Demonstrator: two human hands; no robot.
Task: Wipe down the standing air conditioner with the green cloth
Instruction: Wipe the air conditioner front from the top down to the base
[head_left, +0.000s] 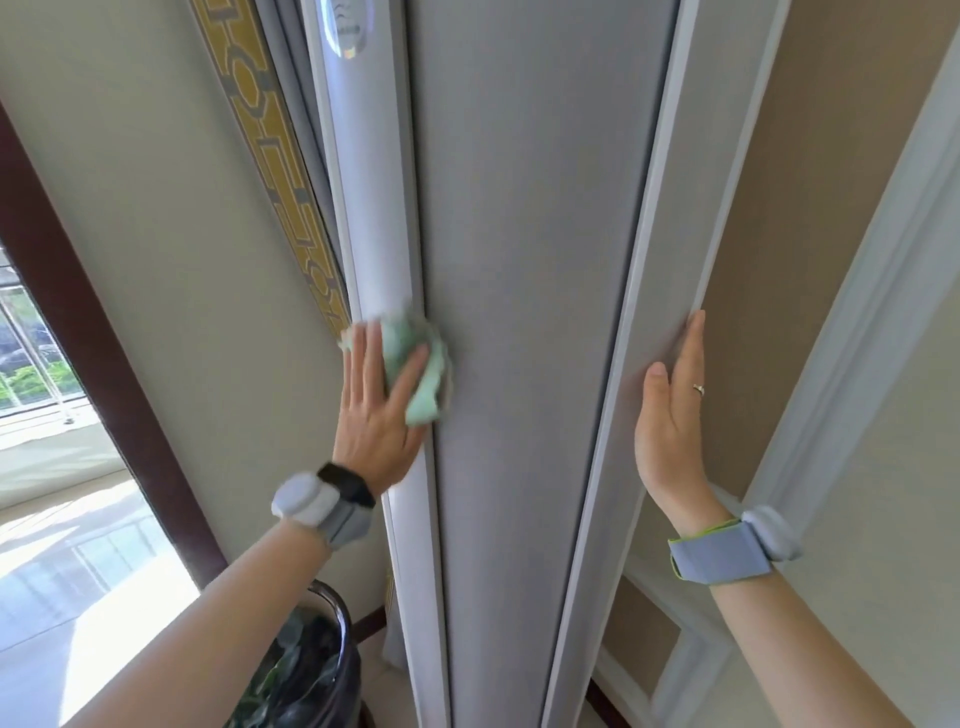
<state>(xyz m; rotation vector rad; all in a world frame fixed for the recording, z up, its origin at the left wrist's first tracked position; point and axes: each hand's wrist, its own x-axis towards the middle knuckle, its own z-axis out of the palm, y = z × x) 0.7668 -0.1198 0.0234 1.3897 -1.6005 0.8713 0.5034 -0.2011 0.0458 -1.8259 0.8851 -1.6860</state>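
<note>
The tall standing air conditioner fills the middle of the view, with a grey front panel and white side strips. My left hand presses the crumpled green cloth against its left white strip, at the edge of the grey panel. The cloth sits under my fingers and thumb. My right hand lies flat with fingers together against the unit's right side, holding nothing. A ring shows on one finger. Both wrists wear grey bands.
A cream wall with a gold patterned border runs left of the unit. A dark wooden door frame and a bright window are at far left. A dark glass vase stands low beside the unit. White wall moulding is at right.
</note>
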